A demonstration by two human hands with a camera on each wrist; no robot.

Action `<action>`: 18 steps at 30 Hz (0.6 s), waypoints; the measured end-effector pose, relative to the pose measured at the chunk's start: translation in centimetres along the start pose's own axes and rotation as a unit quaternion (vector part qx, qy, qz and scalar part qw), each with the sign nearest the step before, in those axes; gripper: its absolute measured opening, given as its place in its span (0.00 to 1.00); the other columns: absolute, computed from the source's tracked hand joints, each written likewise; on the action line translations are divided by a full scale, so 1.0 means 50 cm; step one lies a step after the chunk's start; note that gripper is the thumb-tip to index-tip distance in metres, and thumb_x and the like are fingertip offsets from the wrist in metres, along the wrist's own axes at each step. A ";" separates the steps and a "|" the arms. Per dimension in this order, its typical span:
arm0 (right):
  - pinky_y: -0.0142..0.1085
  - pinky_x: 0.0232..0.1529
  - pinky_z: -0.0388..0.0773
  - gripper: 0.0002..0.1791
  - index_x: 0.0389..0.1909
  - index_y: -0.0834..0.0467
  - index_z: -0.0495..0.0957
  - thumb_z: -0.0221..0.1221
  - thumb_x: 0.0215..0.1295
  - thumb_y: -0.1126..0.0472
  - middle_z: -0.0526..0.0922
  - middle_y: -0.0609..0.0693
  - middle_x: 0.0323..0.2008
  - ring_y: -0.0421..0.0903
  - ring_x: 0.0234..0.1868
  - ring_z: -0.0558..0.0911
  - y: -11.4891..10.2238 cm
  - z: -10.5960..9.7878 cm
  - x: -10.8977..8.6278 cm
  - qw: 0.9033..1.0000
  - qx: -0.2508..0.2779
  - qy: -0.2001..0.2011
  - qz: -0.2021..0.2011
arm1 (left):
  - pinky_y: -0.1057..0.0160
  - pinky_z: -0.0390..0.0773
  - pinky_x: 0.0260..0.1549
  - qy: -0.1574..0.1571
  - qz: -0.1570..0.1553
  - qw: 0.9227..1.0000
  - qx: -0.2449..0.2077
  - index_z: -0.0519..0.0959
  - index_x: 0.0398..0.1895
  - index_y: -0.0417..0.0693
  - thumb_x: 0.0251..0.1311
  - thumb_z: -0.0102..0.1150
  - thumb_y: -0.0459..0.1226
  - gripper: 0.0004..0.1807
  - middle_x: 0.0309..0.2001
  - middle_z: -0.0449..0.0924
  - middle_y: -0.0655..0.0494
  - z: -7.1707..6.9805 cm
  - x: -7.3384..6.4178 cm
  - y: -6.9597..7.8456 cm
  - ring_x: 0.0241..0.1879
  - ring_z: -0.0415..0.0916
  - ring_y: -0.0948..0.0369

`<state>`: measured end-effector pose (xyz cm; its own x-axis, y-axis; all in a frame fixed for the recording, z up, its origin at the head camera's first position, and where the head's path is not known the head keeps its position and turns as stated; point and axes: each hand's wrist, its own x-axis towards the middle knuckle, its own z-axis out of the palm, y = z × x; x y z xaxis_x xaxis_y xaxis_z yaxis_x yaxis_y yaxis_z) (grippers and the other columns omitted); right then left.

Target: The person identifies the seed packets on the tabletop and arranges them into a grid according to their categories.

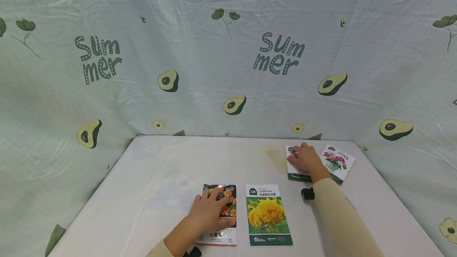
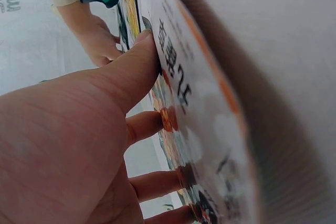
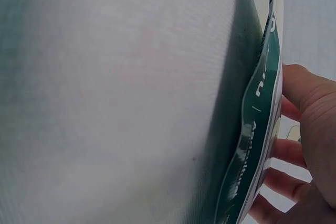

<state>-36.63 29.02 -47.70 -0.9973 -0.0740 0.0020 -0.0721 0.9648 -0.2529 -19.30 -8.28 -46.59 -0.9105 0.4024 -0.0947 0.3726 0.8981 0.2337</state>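
Note:
My left hand rests with spread fingers on a seed packet with orange flowers near the front of the table. In the left wrist view its thumb and fingertips touch the packet's printed face. At the back right, my right hand lies over a white packet with pink flowers and a green lower band, covering much of it. The right wrist view shows the fingers against that packet's face. A sunflower seed packet lies face up just right of the left hand's packet.
Another packet with pink flowers lies tilted right of my right hand, partly behind the wrist. All rest on a white-covered table. A pale cloth printed with avocados hangs around the back and sides.

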 end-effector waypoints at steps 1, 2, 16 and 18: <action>0.62 0.60 0.74 0.27 0.62 0.58 0.79 0.63 0.69 0.45 0.74 0.64 0.55 0.63 0.54 0.71 -0.001 -0.001 0.000 1.000 -0.002 -0.001 0.001 | 0.46 0.66 0.44 0.001 0.000 1.000 0.000 0.75 0.69 0.69 0.56 0.66 0.66 0.37 0.73 0.66 0.45 0.000 0.000 0.000 0.62 0.67 0.42; 0.62 0.59 0.74 0.27 0.62 0.58 0.79 0.63 0.69 0.45 0.75 0.64 0.55 0.63 0.54 0.71 -0.003 -0.002 0.001 1.000 -0.003 -0.002 0.003 | 0.46 0.67 0.44 0.001 0.001 1.000 0.000 0.75 0.69 0.69 0.56 0.66 0.66 0.37 0.73 0.66 0.45 0.000 0.000 0.000 0.62 0.67 0.42; 0.63 0.57 0.75 0.28 0.63 0.59 0.78 0.62 0.70 0.45 0.76 0.63 0.56 0.64 0.54 0.72 -0.010 -0.002 -0.005 1.000 -0.004 -0.002 0.009 | 0.47 0.67 0.44 0.003 -0.001 1.000 0.005 0.75 0.69 0.70 0.56 0.65 0.66 0.37 0.72 0.67 0.45 0.002 0.002 -0.001 0.62 0.67 0.42; 0.62 0.58 0.75 0.28 0.64 0.59 0.78 0.61 0.71 0.46 0.76 0.64 0.56 0.64 0.55 0.72 -0.012 -0.002 -0.007 1.000 -0.002 -0.002 0.010 | 0.46 0.67 0.44 0.003 0.000 1.000 0.006 0.75 0.69 0.70 0.56 0.65 0.67 0.37 0.72 0.67 0.45 0.003 0.002 -0.002 0.62 0.67 0.42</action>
<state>-36.23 28.50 -47.47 -0.9984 -0.0563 -0.0061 -0.0530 0.9672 -0.2485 -19.39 -8.30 -46.76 -0.9114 0.4018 -0.0894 0.3749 0.8999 0.2230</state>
